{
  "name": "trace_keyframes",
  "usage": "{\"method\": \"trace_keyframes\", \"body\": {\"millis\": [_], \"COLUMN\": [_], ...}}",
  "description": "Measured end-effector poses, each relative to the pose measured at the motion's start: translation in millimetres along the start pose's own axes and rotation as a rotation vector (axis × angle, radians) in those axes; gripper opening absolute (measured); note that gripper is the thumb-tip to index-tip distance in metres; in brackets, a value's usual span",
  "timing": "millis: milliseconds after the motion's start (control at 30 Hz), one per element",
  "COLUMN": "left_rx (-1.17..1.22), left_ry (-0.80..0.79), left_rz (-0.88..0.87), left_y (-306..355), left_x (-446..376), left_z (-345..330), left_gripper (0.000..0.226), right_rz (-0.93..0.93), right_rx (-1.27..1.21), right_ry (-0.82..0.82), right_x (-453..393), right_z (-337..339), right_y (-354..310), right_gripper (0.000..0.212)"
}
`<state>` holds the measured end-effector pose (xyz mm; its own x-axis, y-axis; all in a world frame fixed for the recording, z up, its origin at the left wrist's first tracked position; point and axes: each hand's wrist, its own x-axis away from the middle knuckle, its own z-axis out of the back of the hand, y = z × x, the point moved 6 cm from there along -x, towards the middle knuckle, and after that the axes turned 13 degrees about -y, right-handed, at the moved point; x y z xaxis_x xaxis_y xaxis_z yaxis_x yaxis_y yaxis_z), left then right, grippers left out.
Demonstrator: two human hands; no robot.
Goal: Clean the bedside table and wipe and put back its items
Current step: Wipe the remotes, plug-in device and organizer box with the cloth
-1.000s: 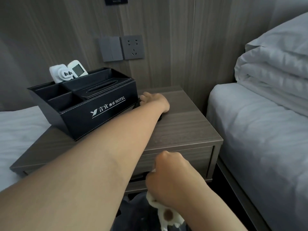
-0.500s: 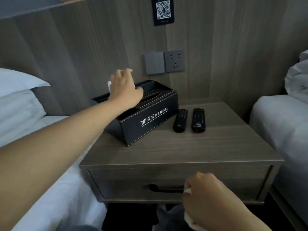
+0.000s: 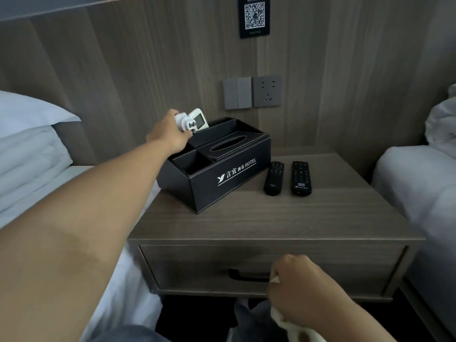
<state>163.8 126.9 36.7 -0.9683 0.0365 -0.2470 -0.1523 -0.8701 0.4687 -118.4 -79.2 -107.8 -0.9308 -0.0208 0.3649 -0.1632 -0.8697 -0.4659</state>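
A black leather tissue-box organiser [image 3: 222,178] with white HOTEL lettering stands on the left half of the wooden bedside table [image 3: 283,218]. My left hand [image 3: 170,135] reaches over its back left corner and grips a white plug adapter [image 3: 183,123], which sits beside a white remote with a small screen [image 3: 199,119]. Two black remotes [image 3: 287,177] lie side by side to the right of the organiser. My right hand [image 3: 303,290] holds a white cloth [image 3: 293,329] low in front of the drawer handle [image 3: 246,275].
Beds with white linen flank the table on the left [image 3: 37,164] and right [image 3: 419,183]. On the wood-panelled wall behind are a grey switch and socket [image 3: 251,92] and a QR-code sign [image 3: 254,16].
My left hand left the two black remotes on the table, then moved to the organiser's back left corner and took hold of the white adapter. The view pulled back; my right hand stayed low.
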Motion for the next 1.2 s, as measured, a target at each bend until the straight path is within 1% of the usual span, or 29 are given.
{"method": "trace_keyframes", "body": {"millis": [33,67,133,167,200,267,333,367,433,467,533,567,600,700,833,900,1000,1067,1133,1200], "left_rx": [0.036,0.141,0.480,0.625,0.729,0.931,1.147,1.234,1.370,1.416,1.470,1.485,1.491,1.437,1.329,1.344,1.359,1.347,1.294,1.193], "left_ry": [0.080,0.180,0.387,0.447,0.470,0.421,0.280,0.207,0.087,0.038,-0.041,-0.080,-0.128,-0.246,-0.275,-0.314,-0.374,-0.392,-0.369,-0.310], "left_rz": [-0.027,-0.071,-0.163,-0.200,-0.226,-0.287,-0.326,-0.320,-0.269,-0.234,-0.165,-0.136,-0.117,-0.119,-0.103,-0.100,-0.145,-0.194,-0.240,-0.292], "left_y": [0.7,2.2,4.9,7.9,13.6,27.2,42.4,46.2,45.9,43.0,37.0,35.5,36.4,45.1,47.9,47.0,47.5,48.6,51.1,56.0], "left_x": [2.9,7.3,21.9,31.8,44.6,75.3,118.0,140.1,183.0,202.5,236.7,248.8,257.4,266.4,270.0,274.1,274.7,273.8,274.5,278.5], "left_z": [3.1,9.4,28.0,36.0,41.7,42.5,30.7,21.4,-3.3,-17.7,-44.8,-55.5,-63.8,-75.9,-85.5,-91.8,-95.0,-95.4,-93.7,-86.9], "left_gripper": [0.058,0.058,0.062,0.064,0.065,0.059,0.045,0.042,0.044,0.050,0.059,0.062,0.064,0.065,0.064,0.058,0.046,0.041,0.041,0.038], "right_rz": [0.001,0.004,0.015,0.024,0.038,0.094,0.182,0.229,0.309,0.342,0.425,0.472,0.515,0.606,0.614,0.622,0.642,0.651,0.639,0.601], "right_rx": [-0.007,-0.009,-0.016,-0.025,-0.043,-0.115,-0.208,-0.251,-0.371,-0.462,-0.651,-0.693,-0.670,-0.448,-0.238,-0.161,-0.098,-0.079,-0.073,-0.106], "right_ry": [0.008,0.021,0.063,0.094,0.128,0.221,0.367,0.474,0.690,0.762,0.833,0.857,0.892,0.950,0.946,0.932,0.928,0.960,0.999,1.022], "right_x": [0.7,1.3,3.4,4.9,6.2,9.2,13.2,17.6,31.7,38.5,49.5,54.5,59.2,66.5,60.7,57.6,55.2,55.6,56.1,55.6], "right_z": [1.4,3.4,8.2,10.9,13.1,18.6,27.6,34.4,48.0,52.4,54.6,54.1,53.3,44.1,31.8,27.5,24.2,24.5,26.6,30.7], "right_y": [1.6,3.3,6.5,8.0,9.2,8.9,5.8,3.8,-0.7,-1.9,-4.5,-7.3,-11.7,-28.5,-40.2,-42.4,-43.9,-43.4,-42.4,-40.6], "right_gripper": [0.021,0.021,0.020,0.019,0.017,0.014,0.019,0.020,0.014,0.009,0.006,0.007,0.010,0.019,0.025,0.024,0.021,0.021,0.021,0.019]}}
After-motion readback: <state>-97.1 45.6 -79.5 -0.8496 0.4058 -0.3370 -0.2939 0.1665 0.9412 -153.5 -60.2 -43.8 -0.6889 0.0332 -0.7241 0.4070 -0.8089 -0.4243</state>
